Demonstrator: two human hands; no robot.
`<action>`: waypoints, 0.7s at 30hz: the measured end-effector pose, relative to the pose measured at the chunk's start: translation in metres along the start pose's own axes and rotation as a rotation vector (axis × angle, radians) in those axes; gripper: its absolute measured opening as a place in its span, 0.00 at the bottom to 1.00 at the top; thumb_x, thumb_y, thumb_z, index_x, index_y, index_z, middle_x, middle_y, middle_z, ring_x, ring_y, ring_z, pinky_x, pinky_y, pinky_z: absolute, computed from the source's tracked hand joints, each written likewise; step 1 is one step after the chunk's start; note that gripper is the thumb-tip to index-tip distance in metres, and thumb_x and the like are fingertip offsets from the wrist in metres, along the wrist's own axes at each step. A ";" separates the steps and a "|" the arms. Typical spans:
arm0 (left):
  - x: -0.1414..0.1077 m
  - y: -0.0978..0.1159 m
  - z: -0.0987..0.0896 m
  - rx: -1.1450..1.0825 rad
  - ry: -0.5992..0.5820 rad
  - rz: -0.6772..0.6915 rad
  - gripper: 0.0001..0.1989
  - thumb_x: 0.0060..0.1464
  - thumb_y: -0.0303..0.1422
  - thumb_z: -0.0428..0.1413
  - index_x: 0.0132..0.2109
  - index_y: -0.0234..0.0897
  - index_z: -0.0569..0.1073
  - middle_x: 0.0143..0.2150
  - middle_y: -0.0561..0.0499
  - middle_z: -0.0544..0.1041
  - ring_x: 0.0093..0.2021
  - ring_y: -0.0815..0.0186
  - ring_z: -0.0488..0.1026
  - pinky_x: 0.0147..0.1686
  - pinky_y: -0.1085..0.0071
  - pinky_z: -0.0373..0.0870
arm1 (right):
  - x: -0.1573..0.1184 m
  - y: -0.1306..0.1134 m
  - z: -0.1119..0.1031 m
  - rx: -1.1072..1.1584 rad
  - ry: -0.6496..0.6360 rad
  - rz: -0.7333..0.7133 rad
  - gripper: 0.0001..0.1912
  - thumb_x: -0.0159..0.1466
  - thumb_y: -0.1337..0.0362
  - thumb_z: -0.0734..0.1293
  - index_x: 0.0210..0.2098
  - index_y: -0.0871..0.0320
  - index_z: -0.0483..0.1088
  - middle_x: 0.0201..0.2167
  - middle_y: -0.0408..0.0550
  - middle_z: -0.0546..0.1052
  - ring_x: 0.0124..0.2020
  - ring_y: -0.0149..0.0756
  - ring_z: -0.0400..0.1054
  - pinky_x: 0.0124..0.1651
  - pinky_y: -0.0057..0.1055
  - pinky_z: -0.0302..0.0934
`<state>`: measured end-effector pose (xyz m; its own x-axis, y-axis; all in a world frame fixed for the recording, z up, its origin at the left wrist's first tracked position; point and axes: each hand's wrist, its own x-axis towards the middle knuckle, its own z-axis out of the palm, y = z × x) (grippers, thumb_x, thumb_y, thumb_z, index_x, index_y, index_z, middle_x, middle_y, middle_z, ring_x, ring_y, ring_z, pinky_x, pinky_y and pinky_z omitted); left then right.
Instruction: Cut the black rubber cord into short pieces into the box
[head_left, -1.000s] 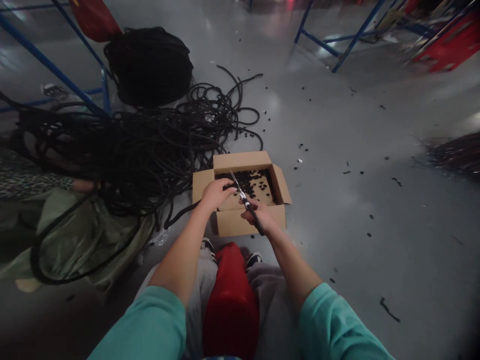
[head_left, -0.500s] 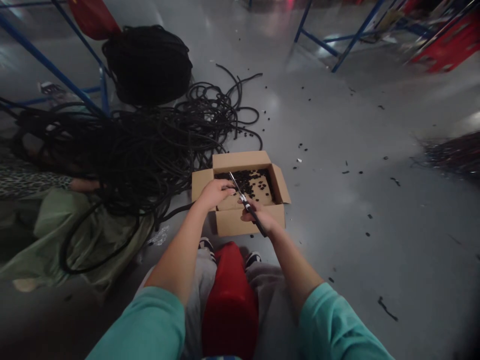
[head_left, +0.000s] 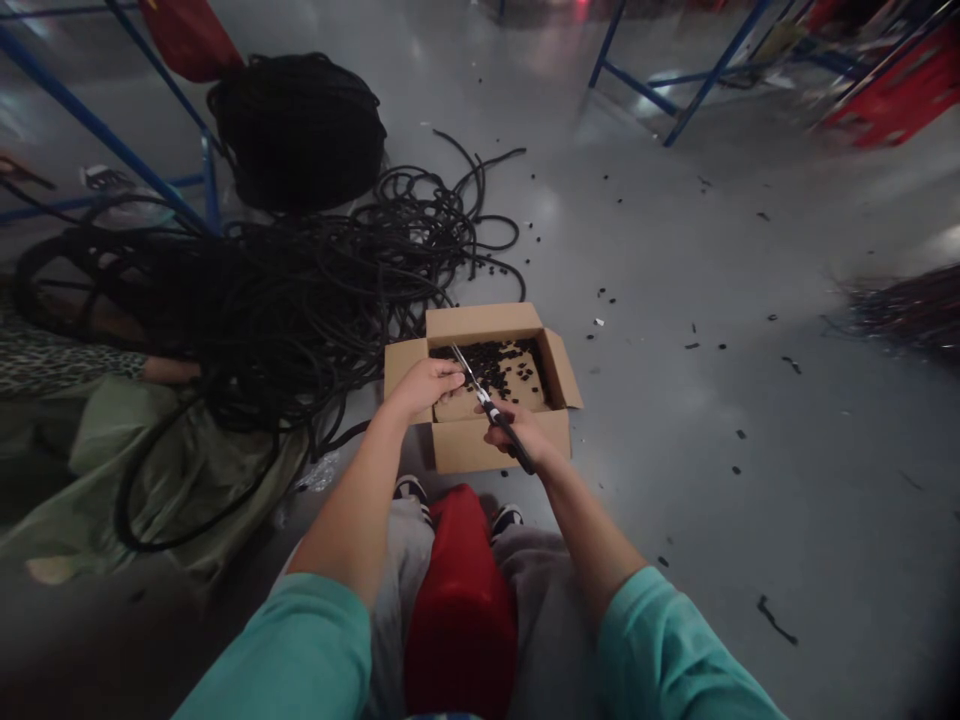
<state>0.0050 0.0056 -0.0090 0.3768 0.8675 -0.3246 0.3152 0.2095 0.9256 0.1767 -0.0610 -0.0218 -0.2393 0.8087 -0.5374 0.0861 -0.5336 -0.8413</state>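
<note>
Taking the clock from the box (head_left: 501, 446) on the floor in front of me, my left hand (head_left: 429, 385) has drawn back a touch toward 9 o'clock over the last second. It is over that edge of the box, thumb and fingers pinched close. The black cord (head_left: 351, 434) comes in from the 8 o'clock side and passes behind my forearm, so I judge it to be what I am gripping, though I can't make out its end.

My right hand (head_left: 523, 434), on the 5 o'clock side, is wrapped round the scissors (head_left: 489, 406), blades pointing to 11 o'clock. The tips have come over with my left hand and are right by my fingertips; whether they touch the cord, or how wide they are parted, I can't tell. For the work, I take this to mean cord and blades are being kept together over the box, where black bits (head_left: 495, 366) are scattered, thickest toward 12 o'clock.

Near 9 o'clock, the big loop on the green cloth (head_left: 94, 425) has shrunk in from its wider sweep a second ago, so I'd guess slack has been taken up. Another person's spotted sleeve (head_left: 82, 362) is out that way too, beside the cord heap (head_left: 285, 290).
</note>
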 end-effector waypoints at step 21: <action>0.000 0.002 0.015 -0.173 0.009 -0.141 0.15 0.53 0.38 0.48 0.23 0.33 0.62 0.14 0.56 0.63 0.12 0.79 0.54 0.14 0.79 0.48 | -0.002 -0.004 -0.003 0.047 -0.094 -0.045 0.28 0.38 0.68 0.64 0.42 0.61 0.66 0.18 0.36 0.63 0.20 0.25 0.56 0.23 0.24 0.49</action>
<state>0.0184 -0.0008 -0.0101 0.3321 0.8280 -0.4518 0.2096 0.4022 0.8912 0.1798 -0.0597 -0.0177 -0.3316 0.8067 -0.4892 0.0279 -0.5099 -0.8598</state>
